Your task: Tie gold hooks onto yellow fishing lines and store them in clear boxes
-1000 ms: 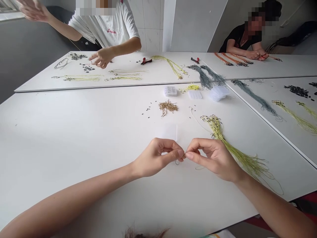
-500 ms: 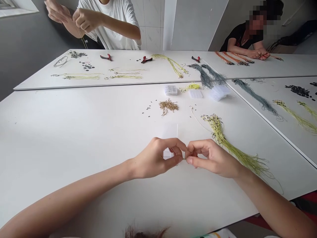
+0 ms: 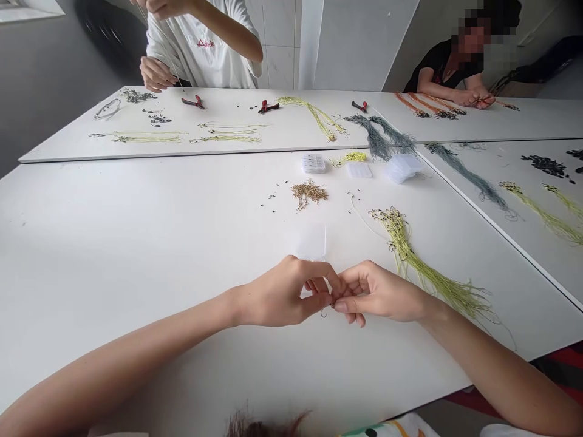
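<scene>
Nearby — green cords [image 3: 416,264], gold pile [image 3: 310,193], left hand [image 3: 282,296] overlapping box [image 3: 311,240].

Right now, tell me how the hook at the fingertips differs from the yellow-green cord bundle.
The hook is a single small curve; the cord bundle is many long strands. The hook is at the left hand; the bundle lies on the white table.

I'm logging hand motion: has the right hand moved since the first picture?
Yes. Judged against the pile of gold-coloured pieces, the right hand has shifted slightly left and nearer the wearer's body.
</scene>
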Motion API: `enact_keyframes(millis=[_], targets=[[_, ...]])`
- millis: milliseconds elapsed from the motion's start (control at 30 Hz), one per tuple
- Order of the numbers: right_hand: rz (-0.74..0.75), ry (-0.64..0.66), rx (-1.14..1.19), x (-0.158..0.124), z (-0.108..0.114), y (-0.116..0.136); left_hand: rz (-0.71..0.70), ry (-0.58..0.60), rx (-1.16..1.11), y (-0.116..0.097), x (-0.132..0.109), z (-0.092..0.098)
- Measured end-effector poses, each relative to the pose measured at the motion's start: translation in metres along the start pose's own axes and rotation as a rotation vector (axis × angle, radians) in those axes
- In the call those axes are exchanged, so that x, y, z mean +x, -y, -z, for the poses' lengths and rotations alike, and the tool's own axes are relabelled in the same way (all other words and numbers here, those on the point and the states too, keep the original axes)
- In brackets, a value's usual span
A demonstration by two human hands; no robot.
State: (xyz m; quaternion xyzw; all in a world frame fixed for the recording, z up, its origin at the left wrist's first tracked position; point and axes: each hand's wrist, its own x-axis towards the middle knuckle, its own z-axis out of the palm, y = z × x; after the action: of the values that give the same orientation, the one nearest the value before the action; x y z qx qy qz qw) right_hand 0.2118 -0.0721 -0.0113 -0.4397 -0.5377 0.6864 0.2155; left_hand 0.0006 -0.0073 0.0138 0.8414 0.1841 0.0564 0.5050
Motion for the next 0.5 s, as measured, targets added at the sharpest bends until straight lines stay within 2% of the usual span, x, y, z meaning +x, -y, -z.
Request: enact_keyframes(millis=[233,500], targets=[[-0.011,0.0,-0.06,0.0003,0.0005,0.0003,0.013,0.018,-0.052,0.0043,0.0012,-0.0016],[-0.044,0.075,0.051,0.0029,-0.0011,-0.0034,-0.012,0.026,0.0,0.0048,0.0004,-0.0053]])
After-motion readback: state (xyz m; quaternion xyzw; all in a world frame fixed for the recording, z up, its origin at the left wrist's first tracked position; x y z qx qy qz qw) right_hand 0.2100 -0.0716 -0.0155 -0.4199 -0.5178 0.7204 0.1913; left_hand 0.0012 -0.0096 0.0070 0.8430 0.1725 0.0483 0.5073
